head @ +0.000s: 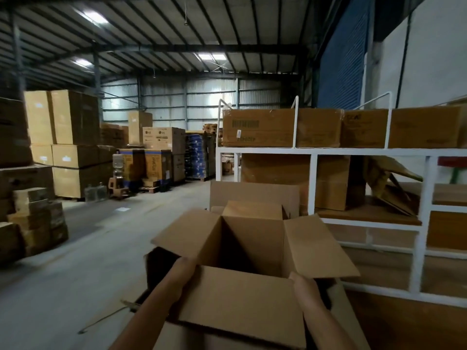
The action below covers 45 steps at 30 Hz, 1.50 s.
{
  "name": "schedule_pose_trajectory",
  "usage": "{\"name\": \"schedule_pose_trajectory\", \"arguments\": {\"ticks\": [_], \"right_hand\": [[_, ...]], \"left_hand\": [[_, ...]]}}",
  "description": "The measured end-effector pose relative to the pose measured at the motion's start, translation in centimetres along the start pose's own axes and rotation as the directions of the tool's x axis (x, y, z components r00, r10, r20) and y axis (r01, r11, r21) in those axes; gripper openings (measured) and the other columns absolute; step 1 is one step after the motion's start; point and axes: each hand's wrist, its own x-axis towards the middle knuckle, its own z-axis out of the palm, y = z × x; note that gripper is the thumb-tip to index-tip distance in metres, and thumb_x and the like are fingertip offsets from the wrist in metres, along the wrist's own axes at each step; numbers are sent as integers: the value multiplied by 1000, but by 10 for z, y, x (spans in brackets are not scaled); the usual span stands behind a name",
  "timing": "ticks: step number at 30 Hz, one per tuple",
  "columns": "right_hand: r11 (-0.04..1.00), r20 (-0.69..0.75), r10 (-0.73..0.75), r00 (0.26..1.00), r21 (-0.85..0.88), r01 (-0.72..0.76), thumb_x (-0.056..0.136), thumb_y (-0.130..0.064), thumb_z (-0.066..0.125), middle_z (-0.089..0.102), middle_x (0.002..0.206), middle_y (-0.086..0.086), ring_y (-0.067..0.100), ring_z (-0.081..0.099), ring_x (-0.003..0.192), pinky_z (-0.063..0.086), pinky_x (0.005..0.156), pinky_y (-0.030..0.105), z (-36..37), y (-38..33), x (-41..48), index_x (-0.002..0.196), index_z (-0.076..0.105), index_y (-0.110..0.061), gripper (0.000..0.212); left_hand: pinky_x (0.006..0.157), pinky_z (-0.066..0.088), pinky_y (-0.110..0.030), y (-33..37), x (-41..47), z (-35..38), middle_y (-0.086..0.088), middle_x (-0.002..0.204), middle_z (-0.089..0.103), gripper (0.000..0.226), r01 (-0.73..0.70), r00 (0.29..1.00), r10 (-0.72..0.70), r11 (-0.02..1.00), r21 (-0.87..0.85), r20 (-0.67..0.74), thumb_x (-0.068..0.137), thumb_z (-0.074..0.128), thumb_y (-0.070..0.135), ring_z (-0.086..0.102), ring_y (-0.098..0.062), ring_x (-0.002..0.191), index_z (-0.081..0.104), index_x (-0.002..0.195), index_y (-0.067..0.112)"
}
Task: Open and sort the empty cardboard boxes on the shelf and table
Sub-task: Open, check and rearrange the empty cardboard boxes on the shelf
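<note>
Here the open cardboard box (242,251) sits between the fingers: left hand (183,270) and right hand (304,286) each clamp a near corner, beside the white shelf (313,183). Best keep both grips level, flaps spread, so it stays square while being placed.

The open box (242,251) sits nearest the camera. Right of it stands the shelf (419,223), with boxes on top (283,127). Left of it, well apart, stand stacked cartons (63,137).
</note>
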Motion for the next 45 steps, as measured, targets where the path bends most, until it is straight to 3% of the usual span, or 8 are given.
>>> {"name": "schedule_pose_trajectory", "arguments": {"ticks": [6,10,16,24,29,33,39,45], "right_hand": [[991,63,-74,995,113,67,92,-12,54,50,67,6,21,50,62,37,61,31,29,13,-3,66,42,-14,29],[996,84,-62,994,70,56,90,-38,65,63,115,4,24,59,106,46,98,43,38,14,-8,122,57,-14,40],[944,38,-29,999,-327,40,87,-48,65,60,113,6,27,59,102,51,90,42,25,-13,-43,120,55,-13,49],[480,4,-642,766,-777,407,91,-40,63,68,77,-8,3,64,69,53,69,24,41,-60,-95,89,71,-26,16],[440,319,-373,871,-766,469,92,-52,54,55,137,-3,11,53,119,44,96,31,80,-38,-63,138,50,-25,53],[15,303,-444,843,-938,345,97,-62,24,26,160,2,21,23,146,9,119,51,96,12,-37,153,24,-25,66],[11,295,-490,820,-939,344,87,-72,9,4,165,3,22,3,151,-2,120,49,95,22,-35,156,9,-28,82],[187,302,-457,836,-887,423,96,-51,47,1,165,0,18,-2,151,9,119,46,72,25,-65,155,15,-30,71]], "left_hand": [[71,45,-33,9,27,-23,-16,109,64,32,-65,997,67,997,37,-47,103,40,27,62,-29,93,61,113,4],[83,45,-41,-4,38,-44,-17,105,60,32,-126,991,102,923,363,83,106,33,27,59,-31,97,57,109,7],[45,51,-25,22,28,-75,-10,68,69,40,-194,962,39,794,576,270,98,52,37,65,-23,54,61,92,-1],[62,56,-29,71,35,-70,1,76,68,26,-547,764,610,437,714,212,94,56,43,67,-13,68,66,84,21],[72,51,-27,32,42,-14,4,95,67,32,-740,671,438,347,576,599,99,41,49,63,-8,80,63,100,26],[85,44,-41,-9,48,2,-1,105,62,44,-676,664,484,61,735,570,98,23,60,60,-21,98,50,96,25],[97,39,-46,-11,47,-1,-3,120,59,50,-685,667,458,64,726,588,97,24,61,54,-25,112,52,113,23],[114,24,-50,-7,32,-6,-3,151,41,62,-702,685,456,203,683,568,97,33,59,35,-27,140,29,149,27]]}}
